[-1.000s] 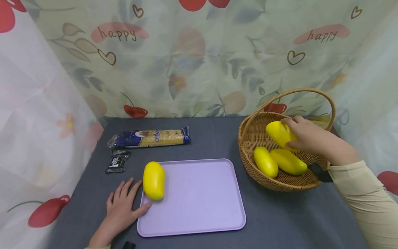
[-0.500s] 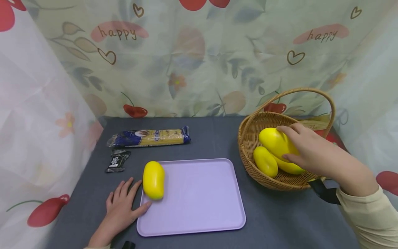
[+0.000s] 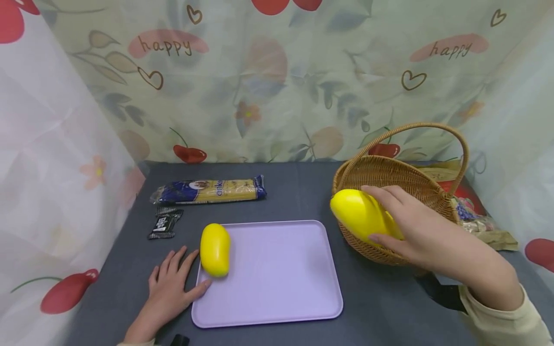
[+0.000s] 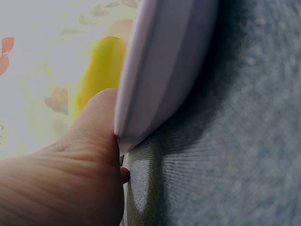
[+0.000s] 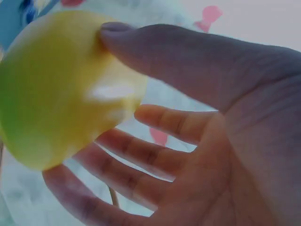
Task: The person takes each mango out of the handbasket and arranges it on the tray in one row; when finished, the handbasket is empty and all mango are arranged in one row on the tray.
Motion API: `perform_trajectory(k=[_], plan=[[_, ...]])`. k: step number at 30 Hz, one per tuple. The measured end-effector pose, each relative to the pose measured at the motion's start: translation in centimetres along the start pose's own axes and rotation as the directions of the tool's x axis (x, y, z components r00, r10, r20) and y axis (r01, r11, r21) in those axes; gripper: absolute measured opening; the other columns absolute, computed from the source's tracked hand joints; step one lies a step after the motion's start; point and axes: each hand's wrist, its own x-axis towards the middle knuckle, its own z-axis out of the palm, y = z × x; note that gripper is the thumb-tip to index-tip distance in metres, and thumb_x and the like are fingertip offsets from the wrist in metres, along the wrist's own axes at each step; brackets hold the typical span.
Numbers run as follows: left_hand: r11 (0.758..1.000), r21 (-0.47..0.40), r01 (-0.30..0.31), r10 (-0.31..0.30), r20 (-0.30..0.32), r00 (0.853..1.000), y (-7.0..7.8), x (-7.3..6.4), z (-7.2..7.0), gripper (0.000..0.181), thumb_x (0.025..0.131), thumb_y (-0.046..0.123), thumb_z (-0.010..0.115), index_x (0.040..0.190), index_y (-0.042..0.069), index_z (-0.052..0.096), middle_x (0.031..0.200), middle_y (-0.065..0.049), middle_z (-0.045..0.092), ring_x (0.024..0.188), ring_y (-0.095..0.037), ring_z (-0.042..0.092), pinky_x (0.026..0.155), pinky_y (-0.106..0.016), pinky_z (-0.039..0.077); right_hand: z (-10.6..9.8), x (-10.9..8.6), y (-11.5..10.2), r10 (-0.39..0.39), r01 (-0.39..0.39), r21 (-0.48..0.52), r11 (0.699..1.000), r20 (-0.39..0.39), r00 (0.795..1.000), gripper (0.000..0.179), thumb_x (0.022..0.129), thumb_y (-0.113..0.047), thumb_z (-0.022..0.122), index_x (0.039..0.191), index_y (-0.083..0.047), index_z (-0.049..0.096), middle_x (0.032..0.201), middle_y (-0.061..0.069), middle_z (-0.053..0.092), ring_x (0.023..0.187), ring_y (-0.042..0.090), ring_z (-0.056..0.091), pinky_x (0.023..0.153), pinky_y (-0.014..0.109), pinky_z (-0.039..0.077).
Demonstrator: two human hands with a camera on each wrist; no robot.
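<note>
My right hand (image 3: pixel 415 226) grips a yellow mango (image 3: pixel 361 216) between thumb and fingers, above the front left part of the wicker basket (image 3: pixel 389 168). In the right wrist view the held mango (image 5: pixel 66 89) shows a greenish side. The mangoes seen lower in the basket earlier are hidden behind it. My left hand (image 3: pixel 170 286) lies with fingers spread on the table, its thumb over the left rim of the lilac tray (image 3: pixel 277 274). On the tray's left edge rests another mango (image 3: pixel 215 250), close to the left fingers. The left wrist view shows the thumb at the tray's rim (image 4: pixel 160 70).
Behind the tray lie a pasta packet (image 3: pixel 212 191) and a small black-wrapped packet (image 3: pixel 163 224). The basket's tall handle (image 3: pixel 415 126) arches over its opening. A brown and red package (image 3: pixel 472 206) sits right of the basket. A printed curtain (image 3: pixel 277 96) stands along the back.
The right hand has carried its mango left and toward the front, from deep in the basket to over its near left rim. The left hand and the tray's mango stay put.
</note>
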Motion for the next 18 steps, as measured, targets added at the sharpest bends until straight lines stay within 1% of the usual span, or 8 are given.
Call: perform_trajectory(k=[2, 4, 7, 9, 12, 15, 18], plan=[[1.000, 0.000, 0.001, -0.001, 0.001, 1.000, 0.0, 0.0, 0.0, 0.098, 0.076, 0.073, 0.059, 0.146, 0.009, 0.037, 0.152, -0.027, 0.020, 0.138, -0.050, 0.009, 0.101, -0.074, 0.003, 0.7, 0.4, -0.7, -0.040, 0.040, 0.039, 0.998, 0.022, 0.999, 0.074, 0.081, -0.022, 0.078, 0.141, -0.007, 0.038, 0.124, 0.004, 0.051, 0.099, 0.013, 0.053, 0.079, 0.034, 0.052], [1.000, 0.002, 0.002, -0.002, -0.006, 1.000, -0.1, 0.1, 0.1, 0.098, 0.075, 0.074, 0.059, 0.146, 0.009, 0.037, 0.152, -0.027, 0.020, 0.138, -0.050, 0.010, 0.101, -0.074, 0.004, 1.6, 1.0, -1.2, -0.061, 0.058, 0.067, 0.996, 0.050, 0.997, 0.072, 0.082, -0.026, 0.076, 0.141, -0.008, 0.038, 0.124, 0.002, 0.051, 0.099, 0.011, 0.052, 0.081, 0.032, 0.052], [1.000, 0.003, 0.002, -0.002, -0.018, 1.000, -0.2, 0.2, 0.1, 0.099, 0.075, 0.075, 0.058, 0.146, 0.009, 0.038, 0.152, -0.027, 0.021, 0.137, -0.050, 0.010, 0.101, -0.074, 0.004, 3.3, 1.9, -1.9, -0.102, 0.098, 0.073, 0.993, 0.058, 0.993, 0.071, 0.082, -0.029, 0.076, 0.139, -0.008, 0.040, 0.123, 0.001, 0.052, 0.099, 0.011, 0.051, 0.082, 0.032, 0.050], [1.000, 0.003, 0.002, -0.002, -0.023, 1.000, -0.2, 0.2, 0.1, 0.099, 0.075, 0.074, 0.059, 0.146, 0.009, 0.038, 0.152, -0.027, 0.021, 0.137, -0.050, 0.011, 0.101, -0.074, 0.005, 4.4, 2.4, -2.4, -0.104, 0.097, 0.089, 0.991, 0.079, 0.991, 0.071, 0.083, -0.031, 0.075, 0.140, -0.008, 0.040, 0.122, 0.001, 0.052, 0.100, 0.011, 0.050, 0.082, 0.032, 0.050], [1.000, 0.002, 0.003, -0.003, -0.021, 1.000, -0.2, 0.1, 0.1, 0.098, 0.075, 0.074, 0.059, 0.146, 0.009, 0.038, 0.152, -0.027, 0.021, 0.138, -0.050, 0.011, 0.101, -0.074, 0.005, 6.2, 3.2, -3.1, -0.106, 0.091, 0.146, 0.985, 0.103, 0.989, 0.071, 0.085, -0.030, 0.073, 0.142, -0.007, 0.038, 0.121, 0.002, 0.052, 0.099, 0.012, 0.051, 0.084, 0.032, 0.049], [1.000, 0.001, 0.003, -0.003, -0.018, 1.000, -0.2, 0.0, 0.0, 0.097, 0.076, 0.073, 0.059, 0.146, 0.010, 0.038, 0.152, -0.026, 0.021, 0.138, -0.049, 0.010, 0.101, -0.074, 0.005, 7.9, 4.0, -3.7, -0.091, 0.059, 0.218, 0.974, 0.138, 0.986, 0.071, 0.087, -0.031, 0.071, 0.144, -0.008, 0.035, 0.124, 0.003, 0.052, 0.100, 0.010, 0.052, 0.085, 0.031, 0.050], [1.000, -0.002, -0.004, 0.004, -0.020, 1.000, -0.1, -0.1, 0.0, 0.096, 0.076, 0.073, 0.059, 0.146, 0.010, 0.038, 0.153, -0.025, 0.021, 0.138, -0.049, 0.010, 0.101, -0.073, 0.005, 9.7, 5.0, -4.3, -0.076, 0.020, 0.299, 0.954, 0.176, 0.982, 0.070, 0.088, -0.032, 0.070, 0.144, -0.010, 0.035, 0.126, 0.003, 0.051, 0.099, 0.011, 0.052, 0.086, 0.030, 0.050]])
